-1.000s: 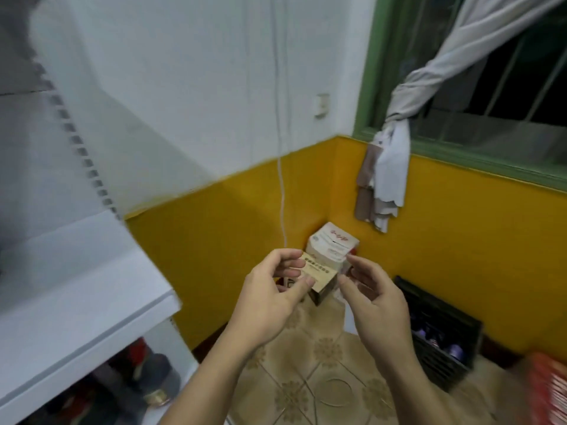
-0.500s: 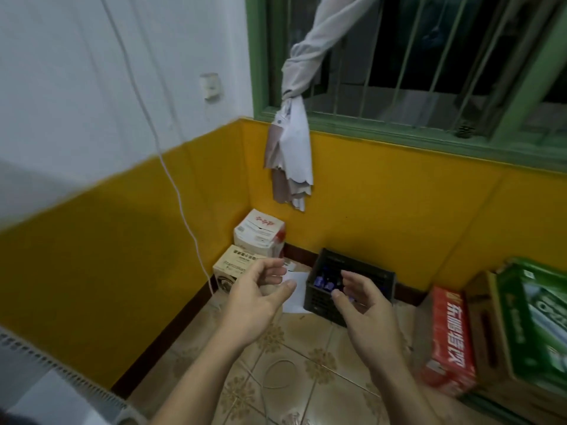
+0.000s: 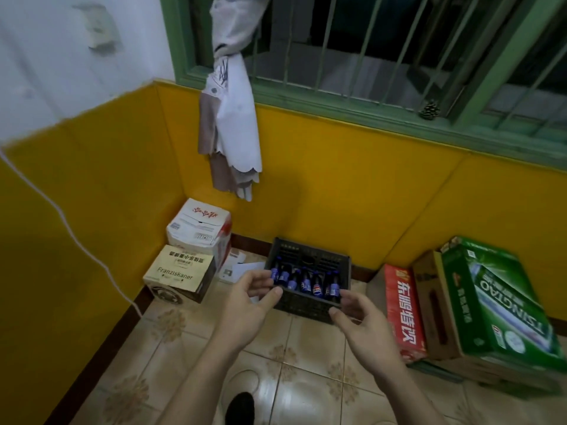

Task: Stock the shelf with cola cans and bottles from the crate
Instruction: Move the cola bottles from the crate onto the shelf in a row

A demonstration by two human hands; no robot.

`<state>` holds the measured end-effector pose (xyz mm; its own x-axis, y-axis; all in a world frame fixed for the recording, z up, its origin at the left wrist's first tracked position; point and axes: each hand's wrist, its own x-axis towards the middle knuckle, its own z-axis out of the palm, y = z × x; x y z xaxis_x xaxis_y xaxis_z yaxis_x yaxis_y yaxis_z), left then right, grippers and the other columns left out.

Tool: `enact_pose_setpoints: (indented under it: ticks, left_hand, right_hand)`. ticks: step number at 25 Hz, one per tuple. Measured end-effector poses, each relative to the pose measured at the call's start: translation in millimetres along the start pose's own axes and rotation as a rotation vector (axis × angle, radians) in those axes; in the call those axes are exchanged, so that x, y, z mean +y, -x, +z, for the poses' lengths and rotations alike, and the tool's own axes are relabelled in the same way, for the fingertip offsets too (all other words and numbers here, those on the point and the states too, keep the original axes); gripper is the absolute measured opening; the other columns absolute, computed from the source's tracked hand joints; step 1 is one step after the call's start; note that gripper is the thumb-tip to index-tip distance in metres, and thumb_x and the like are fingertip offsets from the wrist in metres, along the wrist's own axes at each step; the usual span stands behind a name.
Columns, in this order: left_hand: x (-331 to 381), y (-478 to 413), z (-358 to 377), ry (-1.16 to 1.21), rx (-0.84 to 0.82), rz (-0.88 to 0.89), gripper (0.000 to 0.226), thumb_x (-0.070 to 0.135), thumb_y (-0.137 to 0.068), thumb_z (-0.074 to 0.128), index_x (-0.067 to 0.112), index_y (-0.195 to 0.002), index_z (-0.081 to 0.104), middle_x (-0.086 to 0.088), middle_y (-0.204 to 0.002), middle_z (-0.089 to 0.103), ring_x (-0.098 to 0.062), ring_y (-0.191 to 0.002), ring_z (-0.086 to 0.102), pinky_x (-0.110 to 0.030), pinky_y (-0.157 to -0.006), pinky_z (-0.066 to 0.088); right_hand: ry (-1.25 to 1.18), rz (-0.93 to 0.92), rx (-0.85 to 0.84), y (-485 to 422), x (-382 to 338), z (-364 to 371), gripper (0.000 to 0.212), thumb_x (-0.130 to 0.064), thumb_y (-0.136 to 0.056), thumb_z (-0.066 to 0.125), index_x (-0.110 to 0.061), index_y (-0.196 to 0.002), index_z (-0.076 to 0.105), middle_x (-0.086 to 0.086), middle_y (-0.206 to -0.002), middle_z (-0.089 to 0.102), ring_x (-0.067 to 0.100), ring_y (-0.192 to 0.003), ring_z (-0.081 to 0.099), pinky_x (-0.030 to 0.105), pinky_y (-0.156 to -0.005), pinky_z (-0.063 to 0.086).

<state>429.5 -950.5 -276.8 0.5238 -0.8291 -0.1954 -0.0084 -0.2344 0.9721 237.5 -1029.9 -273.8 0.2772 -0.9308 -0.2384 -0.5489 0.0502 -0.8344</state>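
The lone head camera looks forward and down into a room corner, hands [image 3: 306, 314] near, crate [image 3: 306, 305] farther on the floor [image 3: 184, 348], window [image 3: 368, 56] beyond.

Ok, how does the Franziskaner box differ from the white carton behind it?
The Franziskaner box is beige on top with dark sides; the white carton is white with red print. The Franziskaner box is lower and sits nearer the camera, while the white carton stands taller, further back in the corner. Both are closed cardboard cartons on the tiled floor, left of the black crate.
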Motion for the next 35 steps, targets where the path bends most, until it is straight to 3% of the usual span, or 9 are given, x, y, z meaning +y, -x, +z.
enact_pose_setpoints:
  ticks: [4, 8, 14, 20, 25, 28, 32, 35]
  left_hand:
    - [-8, -77, -18, 0.023, -0.037, -0.078, 0.028, 0.012, -0.088, 0.069, 0.015, -0.115, 0.06, -0.001, -0.107, 0.065, -0.008, -0.096, 0.061, -0.016, -0.075, 0.051]
    - [-11, -136, -13, 0.009, -0.083, -0.127, 0.028, 0.014, -0.089, 0.068, 0.015, -0.116, 0.06, -0.002, -0.108, 0.065, -0.013, -0.1, 0.062, -0.027, -0.084, 0.052]
    - [-17, -195, 24, -0.051, -0.157, -0.243, 0.027, 0.017, -0.09, 0.068, 0.019, -0.115, 0.058, 0.0, -0.107, 0.064, -0.014, -0.099, 0.063, -0.037, -0.093, 0.052]
    - [-37, -269, 77, -0.113, -0.06, -0.392, 0.025, 0.014, -0.091, 0.065, 0.013, -0.116, 0.058, 0.0, -0.098, 0.063, -0.013, -0.087, 0.062, -0.039, -0.086, 0.052]
    - [-63, -343, 141, -0.229, 0.064, -0.539, 0.025, 0.013, -0.089, 0.066, 0.012, -0.113, 0.061, 0.0, -0.088, 0.066, -0.021, -0.083, 0.064, -0.049, -0.087, 0.055]
    - [-92, -384, 177, -0.266, 0.079, -0.626, 0.028, 0.016, -0.089, 0.067, 0.013, -0.116, 0.059, 0.0, -0.093, 0.065, -0.025, -0.091, 0.064, -0.046, -0.089, 0.055]
    - [-147, -430, 205, -0.326, 0.055, -0.761, 0.034, 0.013, -0.088, 0.068, 0.008, -0.12, 0.057, -0.008, -0.11, 0.064, -0.028, -0.105, 0.062, -0.039, -0.092, 0.051]
    - [-196, -462, 214, -0.367, 0.029, -0.824, 0.027, 0.008, -0.087, 0.068, 0.009, -0.112, 0.058, -0.008, -0.107, 0.061, -0.024, -0.097, 0.058, -0.035, -0.09, 0.047]
  right_hand:
    - [0.052, 0.07, -0.011, -65, -17, 25, 0.041, -0.027, -0.09, 0.068, -0.023, -0.128, 0.055, -0.006, -0.118, 0.062, 0.013, -0.11, 0.059, 0.038, -0.096, 0.051]
    - [0.051, 0.163, 0.006, -105, -16, 26, 0.039, -0.027, -0.091, 0.067, -0.021, -0.127, 0.053, -0.004, -0.116, 0.059, 0.013, -0.106, 0.057, 0.029, -0.089, 0.046]
    - [-0.03, 0.338, 0.064, -152, 14, 14, 0.022, -0.025, -0.089, 0.069, -0.03, -0.105, 0.055, -0.003, -0.109, 0.061, 0.012, -0.102, 0.058, 0.029, -0.086, 0.046]
    - [-0.077, 0.488, 0.022, -252, 64, 5, 0.034, -0.028, -0.09, 0.067, -0.019, -0.12, 0.056, 0.0, -0.116, 0.06, 0.018, -0.108, 0.057, 0.039, -0.097, 0.048]
    - [-0.113, 0.617, -0.108, -358, 114, -3, 0.042, -0.028, -0.091, 0.065, -0.014, -0.128, 0.052, 0.003, -0.121, 0.058, 0.018, -0.103, 0.054, 0.03, -0.085, 0.041]
    - [-0.082, 0.676, -0.165, -419, 150, -3, 0.039, -0.025, -0.09, 0.066, -0.012, -0.124, 0.054, 0.005, -0.115, 0.061, 0.02, -0.097, 0.055, 0.029, -0.08, 0.039]
    - [-0.045, 0.754, -0.184, -481, 204, 12, 0.034, -0.022, -0.088, 0.067, -0.011, -0.118, 0.056, -0.003, -0.082, 0.058, 0.019, -0.078, 0.056, 0.03, -0.073, 0.04]
    - [-0.005, 0.763, -0.208, -518, 250, 38, 0.031, -0.024, -0.088, 0.066, -0.011, -0.115, 0.056, 0.003, -0.088, 0.059, 0.023, -0.083, 0.055, 0.03, -0.074, 0.039]
